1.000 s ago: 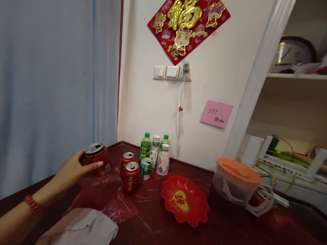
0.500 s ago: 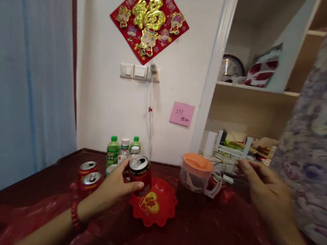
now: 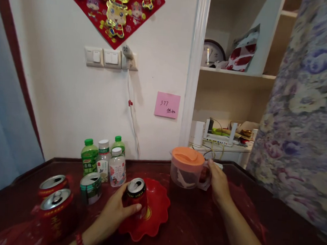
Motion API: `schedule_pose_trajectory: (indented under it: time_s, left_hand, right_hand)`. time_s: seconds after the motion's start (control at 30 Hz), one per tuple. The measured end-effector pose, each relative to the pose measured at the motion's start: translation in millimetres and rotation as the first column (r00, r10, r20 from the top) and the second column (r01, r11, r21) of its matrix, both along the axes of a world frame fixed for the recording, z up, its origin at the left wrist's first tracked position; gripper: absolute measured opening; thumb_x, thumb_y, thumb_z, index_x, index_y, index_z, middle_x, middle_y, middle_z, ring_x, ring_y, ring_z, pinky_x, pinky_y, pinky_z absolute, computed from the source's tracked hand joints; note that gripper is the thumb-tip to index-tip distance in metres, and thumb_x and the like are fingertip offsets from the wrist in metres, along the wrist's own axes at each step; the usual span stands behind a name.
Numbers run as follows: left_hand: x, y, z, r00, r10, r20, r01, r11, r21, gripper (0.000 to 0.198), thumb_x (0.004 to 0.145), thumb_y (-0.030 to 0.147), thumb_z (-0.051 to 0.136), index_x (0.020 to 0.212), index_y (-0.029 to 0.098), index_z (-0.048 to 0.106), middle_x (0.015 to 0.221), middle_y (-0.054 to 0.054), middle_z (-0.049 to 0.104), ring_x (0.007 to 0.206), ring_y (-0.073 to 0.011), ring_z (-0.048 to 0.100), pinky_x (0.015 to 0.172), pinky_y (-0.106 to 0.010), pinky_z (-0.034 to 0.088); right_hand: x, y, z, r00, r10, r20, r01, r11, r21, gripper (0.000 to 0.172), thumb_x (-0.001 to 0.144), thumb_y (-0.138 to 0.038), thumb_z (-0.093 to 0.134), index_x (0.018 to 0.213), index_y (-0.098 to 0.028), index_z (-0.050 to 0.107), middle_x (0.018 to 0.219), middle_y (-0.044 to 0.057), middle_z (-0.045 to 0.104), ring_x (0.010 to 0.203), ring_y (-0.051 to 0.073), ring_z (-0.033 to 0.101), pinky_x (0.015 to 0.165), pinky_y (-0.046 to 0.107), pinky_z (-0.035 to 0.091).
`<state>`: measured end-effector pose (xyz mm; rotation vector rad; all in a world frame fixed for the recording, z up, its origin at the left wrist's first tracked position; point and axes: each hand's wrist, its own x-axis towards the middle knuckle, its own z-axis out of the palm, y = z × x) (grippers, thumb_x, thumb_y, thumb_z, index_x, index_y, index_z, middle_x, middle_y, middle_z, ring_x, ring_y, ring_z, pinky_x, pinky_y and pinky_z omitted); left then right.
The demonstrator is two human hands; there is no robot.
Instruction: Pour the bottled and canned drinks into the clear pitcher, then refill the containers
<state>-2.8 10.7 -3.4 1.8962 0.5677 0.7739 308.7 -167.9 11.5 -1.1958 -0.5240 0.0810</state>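
Note:
An opened red drink can (image 3: pixel 139 206) with a black-and-gold rim is upright in the grip of my left hand (image 3: pixel 115 210). It is over the left part of a red scalloped plate (image 3: pixel 156 224); whether its base touches the plate is hidden. My right hand (image 3: pixel 219 186) is at the handle side of a clear plastic pitcher (image 3: pixel 182 174) with an orange lid. Its fingers are mostly hidden, so I cannot tell what they hold. Something red (image 3: pixel 204 174) shows through the handle, close to those fingers.
Two red cans (image 3: pixel 57 216) stand at the left, with a green can (image 3: pixel 90 190) near them. Several bottles (image 3: pixel 117 169) are grouped by the wall. Thin red plastic (image 3: pixel 10 233) lies at front left. A router (image 3: pixel 220 137) sits on the shelf behind the pitcher.
My right hand has come in from the right to the pitcher's handle side. My left hand still grips the red can at the plate. The view has shifted right and down.

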Motion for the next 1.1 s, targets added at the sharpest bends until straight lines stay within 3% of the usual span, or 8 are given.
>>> schedule_pose_trajectory:
  time_s: [0.1,0.33,0.6,0.73,0.83,0.9,1.0,1.1]
  left_hand:
    - [0.7,0.5,1.1,1.000,0.017,-0.015,-0.017,1.000,0.009,0.075,0.066,0.044,0.082,0.132,0.017,0.058,0.140,-0.015,0.064,0.132,-0.0371,0.057,0.116,-0.048,0.042]
    - [0.0,1.4,-8.2,0.995,0.065,-0.071,-0.060,0.995,0.074,0.080,0.068,0.047,0.079,0.137,0.016,0.054,0.147,-0.016,0.057,0.140,-0.0384,0.048,0.121,-0.052,0.033]
    - [-1.9,-5.0,-13.4,0.999,0.007,-0.032,-0.004,0.997,0.079,0.073,0.073,0.042,0.077,0.139,0.021,0.054,0.148,-0.013,0.057,0.138,-0.0372,0.050,0.120,-0.052,0.034]
    - [-2.0,-3.8,-23.3,1.000,-0.002,-0.026,0.004,0.995,0.100,0.075,0.072,0.042,0.078,0.141,0.022,0.054,0.148,-0.014,0.057,0.139,-0.0382,0.048,0.121,-0.053,0.032]
    - [-2.2,-6.8,-22.6,1.000,-0.020,-0.009,0.020,0.995,0.095,0.080,0.070,0.040,0.080,0.142,0.023,0.053,0.147,-0.015,0.057,0.138,-0.0390,0.048,0.119,-0.052,0.033]
    - [-2.5,-10.7,-17.6,1.000,-0.014,-0.025,0.016,0.997,0.082,0.086,0.063,0.035,0.085,0.142,0.023,0.053,0.147,-0.015,0.057,0.138,-0.0400,0.048,0.119,-0.051,0.032]
    - [-2.7,-16.8,-8.4,0.998,0.018,-0.053,-0.013,0.996,0.093,0.084,0.059,0.029,0.087,0.136,0.023,0.057,0.143,-0.014,0.059,0.135,-0.0391,0.049,0.118,-0.050,0.032]
    - [-3.1,-20.4,-3.2,0.997,0.049,-0.060,-0.043,0.994,0.103,0.079,0.060,0.028,0.084,0.134,0.021,0.057,0.138,-0.015,0.060,0.131,-0.0372,0.051,0.116,-0.049,0.035]
  right_hand:
    - [-5.7,1.8,-14.5,0.993,0.104,-0.053,-0.099,0.991,0.094,0.047,0.100,-0.058,0.061,0.078,-0.016,0.057,0.069,-0.004,0.054,0.060,0.011,0.055,0.059,0.025,0.050]
    - [-18.2,13.3,-38.8,0.976,0.048,-0.214,0.015,0.960,0.281,0.041,0.103,-0.051,0.061,0.080,-0.016,0.057,0.065,-0.006,0.048,0.054,0.009,0.048,0.052,0.021,0.044]
    - [-23.7,15.7,-31.4,0.961,0.078,-0.264,0.021,0.935,0.354,0.042,0.101,-0.043,0.065,0.073,-0.017,0.049,0.063,-0.009,0.039,0.047,0.006,0.035,0.044,0.016,0.032]
    - [-25.1,15.6,-27.8,0.958,0.037,-0.286,0.071,0.931,0.358,0.040,0.100,-0.041,0.066,0.073,-0.017,0.049,0.061,-0.009,0.037,0.046,0.005,0.033,0.042,0.016,0.029]
    - [-24.5,11.4,-22.0,0.951,-0.006,-0.308,0.118,0.931,0.347,0.038,0.097,-0.038,0.070,0.073,-0.016,0.051,0.061,-0.009,0.039,0.046,0.004,0.032,0.040,0.014,0.027]
    - [-24.3,6.7,-15.6,0.948,-0.023,-0.318,0.135,0.933,0.334,0.043,0.091,-0.043,0.076,0.070,-0.017,0.049,0.059,-0.010,0.039,0.045,0.004,0.032,0.039,0.013,0.027]
    - [-24.6,-1.6,-4.5,0.945,-0.033,-0.325,0.141,0.939,0.314,0.058,0.065,-0.057,0.092,0.066,-0.018,0.049,0.056,-0.010,0.040,0.045,0.004,0.032,0.036,0.012,0.028]
    - [-24.0,-9.7,5.8,0.944,-0.020,-0.331,0.120,0.950,0.287,0.067,0.043,-0.060,0.099,0.064,-0.019,0.050,0.054,-0.010,0.038,0.045,0.003,0.031,0.035,0.012,0.031]
